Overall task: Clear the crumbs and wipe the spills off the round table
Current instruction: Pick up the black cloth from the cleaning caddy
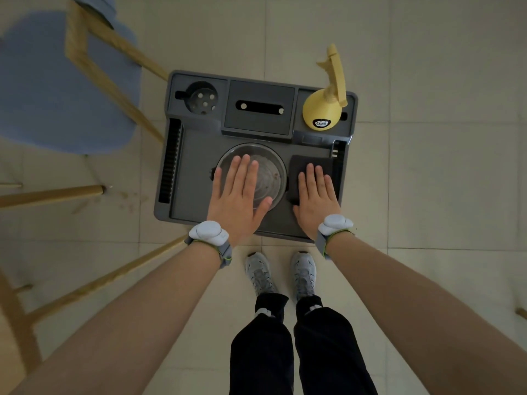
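round table nowhere in shot, just tiled floor [427, 195] and a grey caddy tray [199, 215] sitting on it, so using the tray as the anchor for everything. metal bowl [273, 178] sitting in the tray's big middle section, few brown specks inside. left hand [239, 195] held flat over the bowl's near-left part, fingers straight and only slightly apart, thumb out toward the bowl's near rim; can't tell if actually touching or just hovering. dark cloth [310, 163] folded at the tray's right side, just beside the bowl. right hand [316, 195] laid flat over the cloth, fingers straight and close together, not curled round anything. yellow spray bottle [322, 109] standing in the tray's far right corner pocket, nozzle pointing away. lidded box with a slot [259, 108] in the far middle, round holed cup holder [203, 98] in the far left corner. pale wrist bands [209, 233] on both wrists. grey sneakers [259, 272] right at the tray's near edge. blue chair with wooden legs [57, 89] off to the tray's left.
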`<state>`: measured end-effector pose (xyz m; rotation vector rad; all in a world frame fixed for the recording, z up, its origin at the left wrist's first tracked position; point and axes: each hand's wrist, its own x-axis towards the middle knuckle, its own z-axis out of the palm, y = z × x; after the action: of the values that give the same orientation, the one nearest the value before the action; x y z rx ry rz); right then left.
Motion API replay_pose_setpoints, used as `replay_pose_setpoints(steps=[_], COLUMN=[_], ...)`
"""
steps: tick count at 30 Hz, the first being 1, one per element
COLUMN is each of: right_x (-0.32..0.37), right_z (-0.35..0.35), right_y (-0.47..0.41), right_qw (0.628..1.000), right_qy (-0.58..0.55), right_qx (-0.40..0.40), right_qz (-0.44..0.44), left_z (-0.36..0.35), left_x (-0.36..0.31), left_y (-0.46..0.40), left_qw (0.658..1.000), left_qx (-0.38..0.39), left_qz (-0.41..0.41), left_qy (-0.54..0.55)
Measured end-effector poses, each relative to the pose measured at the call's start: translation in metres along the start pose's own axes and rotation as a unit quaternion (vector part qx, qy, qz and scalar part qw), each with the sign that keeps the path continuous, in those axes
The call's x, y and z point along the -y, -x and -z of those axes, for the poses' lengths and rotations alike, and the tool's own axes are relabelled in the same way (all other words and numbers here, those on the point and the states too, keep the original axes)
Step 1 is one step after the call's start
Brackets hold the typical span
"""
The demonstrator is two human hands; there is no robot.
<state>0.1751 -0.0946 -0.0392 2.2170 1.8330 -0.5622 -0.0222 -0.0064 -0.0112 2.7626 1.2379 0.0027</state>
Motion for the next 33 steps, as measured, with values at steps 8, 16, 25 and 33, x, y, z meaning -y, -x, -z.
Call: replay_pose_setpoints(steps=[8, 16, 25, 33], right_x=[-0.006, 0.022, 0.07, 0.133], right_z=[0.043, 0.125, 0.262, 0.401], right_y=[0.005, 0.002, 0.014, 0.046], right_qw=[0.903, 0.775, 0.572, 0.352], right_qy=[-0.399, -0.572, -0.789, -0.929], right_qx=[-0.05, -0.114, -0.119, -0.024], right_qz=[-0.154, -0.243, -0.191, -0.112], left_z=[0.029, 0.09, 0.208, 0.351], left_x=[0.006, 0.005, 0.021, 0.05], left_y=[-0.005, -0.025, -0.044, -0.021], left_qw=[1.0, 0.998, 0.981, 0.945], left_qx=[0.001, -0.046, -0.129, -0.238], left_qz=[0.021, 0.037, 0.123, 0.215], left_qy=[0.013, 0.034, 0.073, 0.071])
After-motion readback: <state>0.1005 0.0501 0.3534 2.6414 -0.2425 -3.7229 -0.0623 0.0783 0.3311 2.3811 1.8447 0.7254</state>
